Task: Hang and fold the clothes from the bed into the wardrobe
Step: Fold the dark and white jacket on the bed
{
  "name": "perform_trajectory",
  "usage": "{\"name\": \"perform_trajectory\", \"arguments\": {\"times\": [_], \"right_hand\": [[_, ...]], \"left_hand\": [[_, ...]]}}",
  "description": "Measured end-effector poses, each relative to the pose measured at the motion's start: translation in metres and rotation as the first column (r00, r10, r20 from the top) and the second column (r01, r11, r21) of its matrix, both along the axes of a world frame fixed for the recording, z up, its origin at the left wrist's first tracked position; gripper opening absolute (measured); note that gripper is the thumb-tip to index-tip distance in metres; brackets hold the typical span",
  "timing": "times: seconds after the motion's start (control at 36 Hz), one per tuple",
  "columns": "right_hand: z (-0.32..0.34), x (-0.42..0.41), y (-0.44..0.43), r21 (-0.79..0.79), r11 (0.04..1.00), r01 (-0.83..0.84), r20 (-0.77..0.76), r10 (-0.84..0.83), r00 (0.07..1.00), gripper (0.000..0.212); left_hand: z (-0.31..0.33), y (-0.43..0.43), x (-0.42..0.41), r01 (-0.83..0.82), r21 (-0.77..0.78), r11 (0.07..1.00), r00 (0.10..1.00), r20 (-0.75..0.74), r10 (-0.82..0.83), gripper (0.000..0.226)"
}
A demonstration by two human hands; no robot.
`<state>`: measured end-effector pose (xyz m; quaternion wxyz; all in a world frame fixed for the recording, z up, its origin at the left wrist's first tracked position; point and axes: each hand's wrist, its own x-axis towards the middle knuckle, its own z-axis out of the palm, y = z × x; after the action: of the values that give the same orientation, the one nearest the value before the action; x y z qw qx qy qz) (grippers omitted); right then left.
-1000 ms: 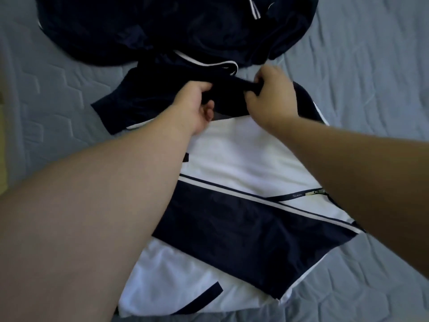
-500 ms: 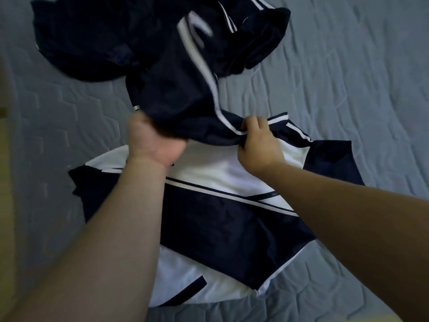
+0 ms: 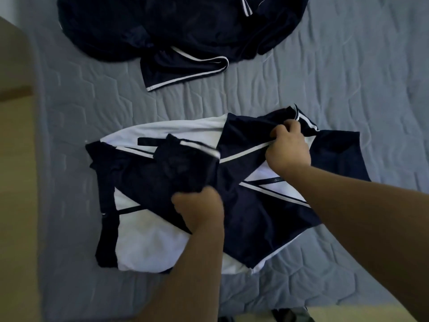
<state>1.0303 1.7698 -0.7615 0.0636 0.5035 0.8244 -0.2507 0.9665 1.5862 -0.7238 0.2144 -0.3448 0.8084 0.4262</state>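
The navy-and-white jacket lay spread on the bed. The left hand was bunched round a dark sleeve, the right hand pinching fabric by the white stripe. Looked light, floppy and kinda slippery, so I'd grab it at seams, not mid-panel.

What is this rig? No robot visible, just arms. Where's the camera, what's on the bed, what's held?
No machine here: a person works with two bare hands. The one view comes from a wide-angle camera worn on the head, looking forward and down, so both forearms reach in from below. The surface is a bed with a grey quilted cover. A navy-and-white jacket lies spread on it; a heap of dark navy clothes lies farther off, apart from it. The left hand has its grip on a dark fold at the jacket's middle; the right hand pinches navy fabric by a white stripe near its far edge.
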Motion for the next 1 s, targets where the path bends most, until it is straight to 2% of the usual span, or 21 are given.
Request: {"name": "perform_trajectory", "arguments": {"times": [0.06,0.14,0.17,0.22,0.25,0.28,0.33,0.36,0.39,0.42,0.44,0.47,0.53,0.56,0.61,0.72,0.78,0.81,0.92,0.97,1.0], "right_hand": [[-0.003,0.003,0.001,0.019,0.998,0.056,-0.033,-0.055,0.998,0.025],[-0.006,0.006,0.003,-0.061,0.983,0.172,-0.096,-0.178,0.979,0.022],[-0.007,0.006,0.004,-0.085,0.978,0.192,-0.118,-0.201,0.972,0.022],[-0.008,0.006,0.007,-0.119,0.967,0.224,-0.169,-0.242,0.955,0.02],[-0.007,0.006,0.01,-0.136,0.96,0.246,-0.193,-0.269,0.944,0.019],[-0.007,0.005,0.012,-0.155,0.95,0.271,-0.214,-0.3,0.93,0.017],[-0.006,0.004,0.019,-0.185,0.928,0.325,-0.242,-0.363,0.9,0.015],[-0.006,0.003,0.022,-0.199,0.913,0.356,-0.249,-0.399,0.883,0.017],[-0.006,0.001,0.026,-0.222,0.893,0.393,-0.253,-0.442,0.861,0.021],[-0.007,0.0,0.029,-0.254,0.866,0.431,-0.257,-0.49,0.833,0.027],[-0.008,-0.003,0.032,-0.289,0.834,0.47,-0.257,-0.541,0.801,0.034],[-0.008,-0.004,0.036,-0.327,0.799,0.505,-0.247,-0.588,0.77,0.04],[-0.01,-0.006,0.043,-0.382,0.753,0.536,-0.208,-0.635,0.744,0.046],[-0.013,-0.007,0.046,-0.394,0.747,0.536,-0.191,-0.637,0.747,0.046],[-0.015,-0.009,0.054,-0.416,0.734,0.537,-0.168,-0.642,0.748,0.044],[-0.016,-0.014,0.071,-0.486,0.7,0.524,-0.105,-0.642,0.76,0.045],[-0.015,-0.017,0.077,-0.517,0.698,0.496,-0.079,-0.616,0.784,0.047],[-0.014,-0.019,0.08,-0.544,0.684,0.486,-0.065,-0.612,0.788,0.047],[-0.011,-0.025,0.09,-0.685,0.547,0.482,-0.01,-0.668,0.744,0.032],[-0.01,-0.027,0.094,-0.732,0.494,0.469,0.001,-0.688,0.726,0.018],[-0.011,-0.028,0.097,-0.76,0.446,0.472,-0.002,-0.728,0.685,0.015]], "left_hand": [[0.023,0.023,-0.01,0.145,-0.133,0.98,0.965,-0.199,-0.17,0.047],[0.035,0.05,-0.031,0.259,-0.379,0.888,0.856,-0.336,-0.393,0.046],[0.036,0.057,-0.037,0.321,-0.426,0.846,0.796,-0.362,-0.485,0.044],[0.033,0.058,-0.043,0.475,-0.394,0.787,0.695,-0.379,-0.61,0.052],[0.03,0.054,-0.043,0.55,-0.414,0.726,0.651,-0.332,-0.682,0.055],[0.027,0.047,-0.041,0.634,-0.452,0.628,0.599,-0.226,-0.768,0.051],[0.019,0.032,-0.039,0.829,-0.463,0.313,0.431,0.172,-0.886,0.026],[0.019,0.027,-0.037,0.924,-0.352,0.15,0.302,0.428,-0.852,0.012],[0.021,0.024,-0.034,0.975,-0.222,0.027,0.164,0.626,-0.762,0.021],[0.022,0.024,-0.034,0.987,-0.149,-0.06,0.067,0.72,-0.691,0.037],[0.024,0.027,-0.036,0.977,-0.188,-0.099,0.065,0.709,-0.702,0.046],[0.026,0.035,-0.04,0.944,-0.312,-0.107,0.118,0.621,-0.775,0.047],[0.029,0.059,-0.051,0.838,-0.546,-0.01,0.191,0.311,-0.931,0.033],[0.029,0.072,-0.059,0.812,-0.576,0.094,0.224,0.159,-0.961,0.027],[0.023,0.1,-0.075,0.834,-0.46,0.304,0.358,0.033,-0.933,0.034],[-0.003,0.134,-0.095,0.803,-0.195,0.563,0.592,0.156,-0.791,0.075],[-0.014,0.142,-0.1,0.748,-0.091,0.657,0.659,0.211,-0.722,0.08],[-0.018,0.143,-0.101,0.719,-0.047,0.693,0.685,0.216,-0.696,0.076],[-0.033,0.147,-0.11,0.674,0.054,0.737,0.721,0.17,-0.672,0.044],[-0.038,0.149,-0.122,0.581,0.076,0.81,0.801,0.125,-0.586,0.038],[-0.039,0.151,-0.128,0.531,0.09,0.843,0.837,0.096,-0.538,0.038]]}}
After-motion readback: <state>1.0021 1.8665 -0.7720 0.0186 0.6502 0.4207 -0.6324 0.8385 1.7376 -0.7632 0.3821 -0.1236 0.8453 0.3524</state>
